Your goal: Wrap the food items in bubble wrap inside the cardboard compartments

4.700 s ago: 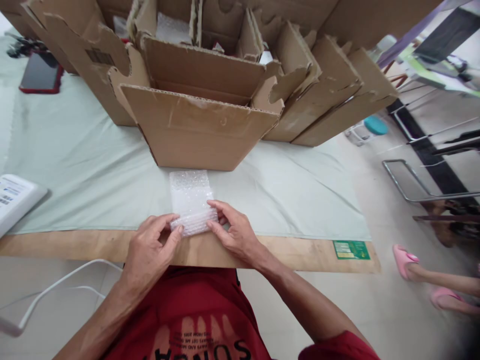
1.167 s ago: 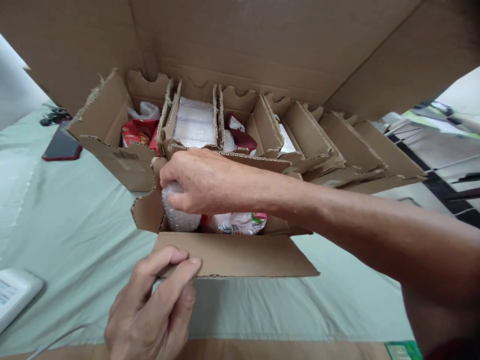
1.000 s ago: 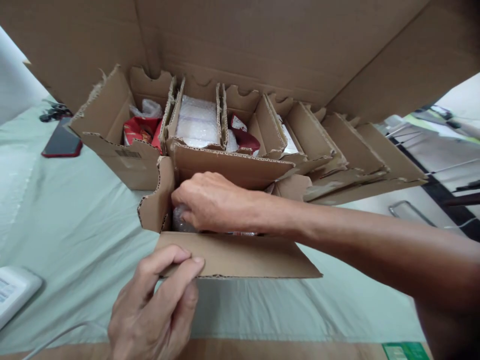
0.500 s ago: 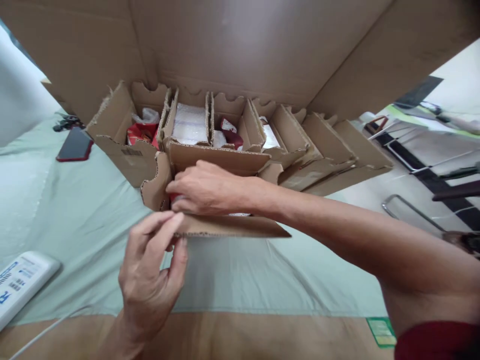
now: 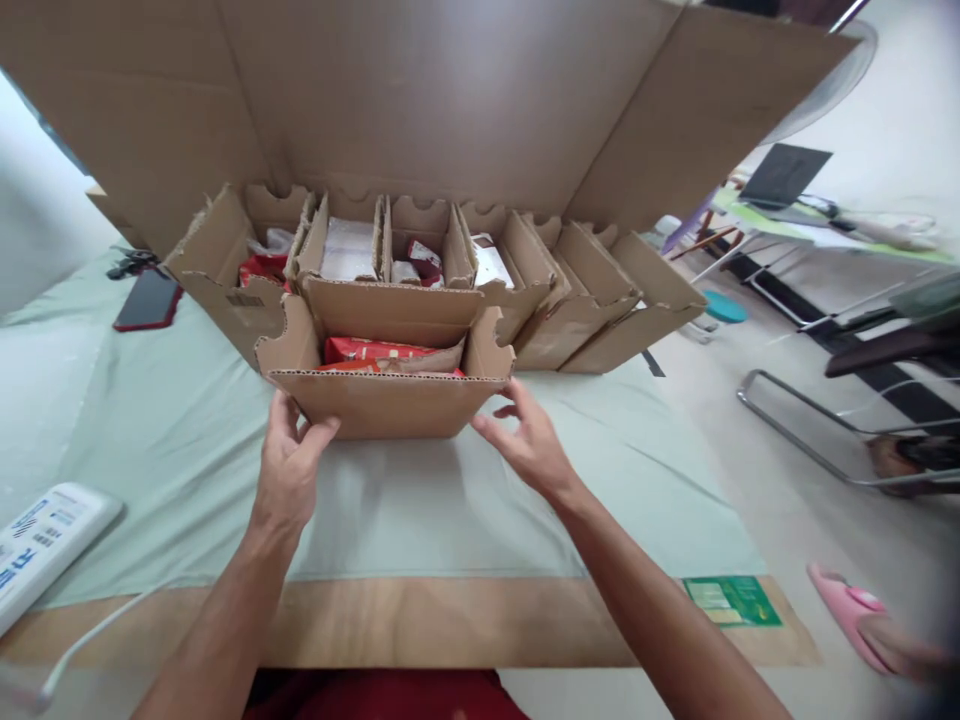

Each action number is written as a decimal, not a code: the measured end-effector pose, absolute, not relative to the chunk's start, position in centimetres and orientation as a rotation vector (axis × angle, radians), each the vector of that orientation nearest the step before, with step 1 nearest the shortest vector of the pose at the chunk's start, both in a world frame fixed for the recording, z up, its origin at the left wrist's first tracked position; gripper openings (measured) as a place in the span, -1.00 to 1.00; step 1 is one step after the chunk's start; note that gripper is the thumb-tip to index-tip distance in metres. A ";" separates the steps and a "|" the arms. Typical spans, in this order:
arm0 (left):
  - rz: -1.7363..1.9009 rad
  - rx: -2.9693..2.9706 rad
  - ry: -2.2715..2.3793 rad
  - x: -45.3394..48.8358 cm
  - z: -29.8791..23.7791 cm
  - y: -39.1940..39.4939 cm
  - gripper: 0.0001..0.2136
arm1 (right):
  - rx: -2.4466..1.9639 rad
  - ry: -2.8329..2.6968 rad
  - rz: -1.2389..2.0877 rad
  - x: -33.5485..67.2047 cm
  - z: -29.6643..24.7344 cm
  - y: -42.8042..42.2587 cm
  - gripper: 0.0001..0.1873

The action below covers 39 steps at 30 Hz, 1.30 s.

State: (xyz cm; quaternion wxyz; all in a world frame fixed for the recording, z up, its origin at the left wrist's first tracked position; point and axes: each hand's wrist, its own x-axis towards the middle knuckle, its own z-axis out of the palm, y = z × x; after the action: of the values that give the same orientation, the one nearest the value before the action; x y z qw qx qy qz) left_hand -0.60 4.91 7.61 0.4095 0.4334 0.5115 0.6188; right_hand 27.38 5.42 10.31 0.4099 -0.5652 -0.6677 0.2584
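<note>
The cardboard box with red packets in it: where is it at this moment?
In the head view, the cardboard box is just left of centre, between the left hand and the right hand, in front of the row of narrow boxes.

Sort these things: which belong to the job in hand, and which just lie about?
Job, probably: front cardboard box; red packet inside; left hand, right hand at the box's sides.
Lying about: red-edged phone; white labelled device; green printed sheet.
</note>
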 end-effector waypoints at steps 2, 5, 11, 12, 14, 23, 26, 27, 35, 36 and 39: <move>1.565 1.096 1.252 -0.1 7.5 5.6 -0.47 | -1.375 -1.685 0.750 26.1 9.3 6.5 -0.38; 1.570 1.113 1.233 0.6 7.6 5.3 -0.48 | -1.345 -1.635 0.813 24.8 8.7 6.5 -0.46; 1.514 1.068 1.269 -0.1 7.1 0.3 -0.49 | -1.404 -1.561 0.715 23.9 8.6 1.6 -0.53; 1.500 1.057 1.283 -0.5 7.1 -0.4 -0.49 | -1.400 -1.562 0.712 23.5 8.7 1.0 -0.52; 1.522 1.043 1.315 -1.5 7.6 -0.9 -0.49 | -1.377 -1.569 0.735 22.3 9.1 0.7 -0.50; 1.637 1.124 1.170 0.4 12.2 -0.9 -0.44 | -1.397 -1.505 0.577 23.6 13.6 -0.8 -0.63; 1.591 1.039 1.224 0.3 11.7 -3.4 -0.44 | -1.423 -1.569 0.494 23.9 14.1 -2.3 -0.64; 1.613 1.017 1.247 -0.2 11.6 -3.7 -0.45 | -1.402 -1.593 0.506 23.4 14.3 -2.2 -0.63; 1.748 1.163 1.184 0.0 14.6 -0.7 -0.45 | -1.300 -1.564 0.510 23.1 15.7 0.2 -0.64; 1.706 1.165 1.158 0.8 14.4 -1.0 -0.44 | -1.331 -1.550 0.463 24.1 15.5 -0.5 -0.65; 1.571 1.085 1.134 2.1 12.5 -2.9 -0.41 | -1.386 -1.550 0.390 26.1 14.2 -2.4 -0.67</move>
State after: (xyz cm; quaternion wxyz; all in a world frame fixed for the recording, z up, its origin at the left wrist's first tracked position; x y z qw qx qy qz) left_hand 2.07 -2.95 12.47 0.4445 0.4376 0.4574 0.6339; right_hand 26.14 -2.43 14.24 0.4910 -0.5707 -0.6383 0.1606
